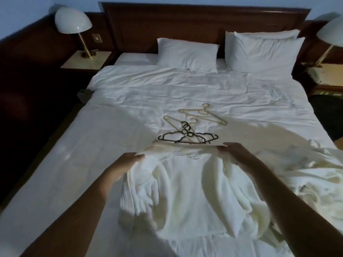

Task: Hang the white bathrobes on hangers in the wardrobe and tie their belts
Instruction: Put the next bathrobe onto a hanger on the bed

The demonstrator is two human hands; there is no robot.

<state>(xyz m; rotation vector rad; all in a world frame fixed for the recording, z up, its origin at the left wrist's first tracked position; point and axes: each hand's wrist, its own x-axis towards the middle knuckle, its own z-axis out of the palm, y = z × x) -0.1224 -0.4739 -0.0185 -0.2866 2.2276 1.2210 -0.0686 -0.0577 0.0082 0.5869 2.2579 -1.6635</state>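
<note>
A white bathrobe (187,197) hangs over the bed between my two hands, its lower part bunched on the sheet. My left hand (128,164) grips its upper left edge and my right hand (235,153) grips its upper right edge, stretching the top edge flat. Just beyond the robe lie several hangers: black ones (187,139) nearest and beige ones (202,115) farther back. More white towelling cloth (319,173) lies crumpled at the right. The wardrobe is out of view.
The bed (92,145) has a white sheet, a turned-down duvet and two pillows (187,54) against a dark wooden headboard. Bedside tables with white dome lamps (73,20) stand at both sides. Dark floor runs along the left.
</note>
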